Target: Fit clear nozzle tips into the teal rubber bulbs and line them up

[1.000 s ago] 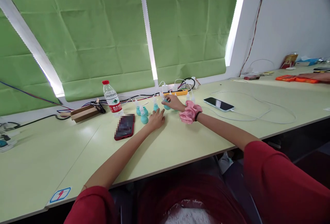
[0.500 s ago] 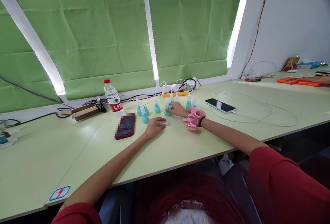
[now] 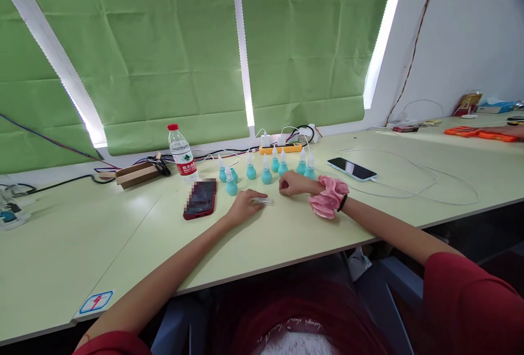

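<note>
Several small teal bulb droppers (image 3: 266,172) with white tips stand in a loose row on the pale green table (image 3: 131,246). My left hand (image 3: 242,208) lies on the table with its fingers pinched on a small clear tube (image 3: 262,201) lying flat. My right hand (image 3: 291,183), with a pink scrunchie (image 3: 328,196) on its wrist, rests just in front of the droppers, its fingers curled closed; I cannot see anything in them.
A red-cased phone (image 3: 200,198) lies left of my left hand, a water bottle (image 3: 180,152) and a brown box (image 3: 135,174) behind it. A yellow power strip (image 3: 279,149), chargers, a second phone (image 3: 351,169) and its white cable lie to the right. Another person's hand (image 3: 510,131) rests at the far right.
My right hand has drawn back from among the droppers and closed on the table. My left hand has taken hold of the clear tube and slid slightly toward me.
</note>
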The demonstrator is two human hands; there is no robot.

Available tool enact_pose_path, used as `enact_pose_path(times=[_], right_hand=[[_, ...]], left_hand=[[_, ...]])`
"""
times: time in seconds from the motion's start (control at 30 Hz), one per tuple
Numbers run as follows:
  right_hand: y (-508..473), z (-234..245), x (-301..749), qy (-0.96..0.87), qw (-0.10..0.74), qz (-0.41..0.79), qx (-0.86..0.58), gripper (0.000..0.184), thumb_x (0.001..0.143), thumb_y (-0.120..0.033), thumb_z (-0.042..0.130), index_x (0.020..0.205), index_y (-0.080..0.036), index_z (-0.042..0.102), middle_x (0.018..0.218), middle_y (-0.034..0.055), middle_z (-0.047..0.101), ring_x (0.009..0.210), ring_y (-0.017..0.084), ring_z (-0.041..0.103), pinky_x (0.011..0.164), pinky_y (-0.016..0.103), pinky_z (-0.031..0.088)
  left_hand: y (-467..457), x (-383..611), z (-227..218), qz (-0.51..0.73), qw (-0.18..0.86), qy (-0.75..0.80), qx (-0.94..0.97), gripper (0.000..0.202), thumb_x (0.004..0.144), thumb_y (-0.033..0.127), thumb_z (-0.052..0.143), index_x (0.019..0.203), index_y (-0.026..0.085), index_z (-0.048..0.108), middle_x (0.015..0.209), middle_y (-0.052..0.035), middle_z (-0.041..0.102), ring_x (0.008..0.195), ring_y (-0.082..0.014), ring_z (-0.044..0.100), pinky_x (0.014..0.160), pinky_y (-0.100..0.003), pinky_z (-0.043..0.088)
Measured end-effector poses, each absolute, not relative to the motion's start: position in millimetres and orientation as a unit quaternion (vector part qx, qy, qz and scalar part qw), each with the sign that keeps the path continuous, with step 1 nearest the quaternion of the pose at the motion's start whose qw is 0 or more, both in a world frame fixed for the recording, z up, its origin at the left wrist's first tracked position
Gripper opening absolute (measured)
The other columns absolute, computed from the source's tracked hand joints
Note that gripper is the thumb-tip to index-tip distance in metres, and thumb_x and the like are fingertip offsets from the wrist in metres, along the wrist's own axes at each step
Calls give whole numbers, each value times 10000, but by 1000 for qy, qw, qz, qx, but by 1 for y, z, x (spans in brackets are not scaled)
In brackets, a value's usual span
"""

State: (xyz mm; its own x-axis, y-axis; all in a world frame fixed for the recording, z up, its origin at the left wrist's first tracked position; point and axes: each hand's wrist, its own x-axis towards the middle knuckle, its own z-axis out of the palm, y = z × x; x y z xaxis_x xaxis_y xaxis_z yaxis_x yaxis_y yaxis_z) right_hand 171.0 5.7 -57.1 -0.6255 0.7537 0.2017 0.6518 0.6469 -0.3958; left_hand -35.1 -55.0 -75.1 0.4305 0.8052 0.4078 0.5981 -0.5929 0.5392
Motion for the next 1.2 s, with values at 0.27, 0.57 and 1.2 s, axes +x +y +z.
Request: enact_pose_path(times=[0.27,0.57,1.2], right_hand=[[-10,-63,150,-801,276,433,-308,339,621,-393,606,810,-112,623,673,34,605,545,104,564,525,233,482],[-9,-65,158,-745,284,521,-305,374,547,-324,686,857,-120,638,751,40,624,594,96,563,617,263,493],[-11,-67,157,-876,293,308,-228,273,608,-307,626,815,-132,667,759,45,630,637,103,529,557,203,421]], left_hand=[[-57,-27,-75,359,166,471,788,220,570,205,620,787,166,626,819,-12,643,770,-167,569,737,-282,430],[-59,-29,-74,351,204,414,815,195,690,278,514,803,172,631,828,-17,648,759,-148,571,717,-253,423],[-50,-30,-84,387,217,413,795,213,572,197,617,767,155,544,741,1,597,687,-121,546,657,-253,421]])
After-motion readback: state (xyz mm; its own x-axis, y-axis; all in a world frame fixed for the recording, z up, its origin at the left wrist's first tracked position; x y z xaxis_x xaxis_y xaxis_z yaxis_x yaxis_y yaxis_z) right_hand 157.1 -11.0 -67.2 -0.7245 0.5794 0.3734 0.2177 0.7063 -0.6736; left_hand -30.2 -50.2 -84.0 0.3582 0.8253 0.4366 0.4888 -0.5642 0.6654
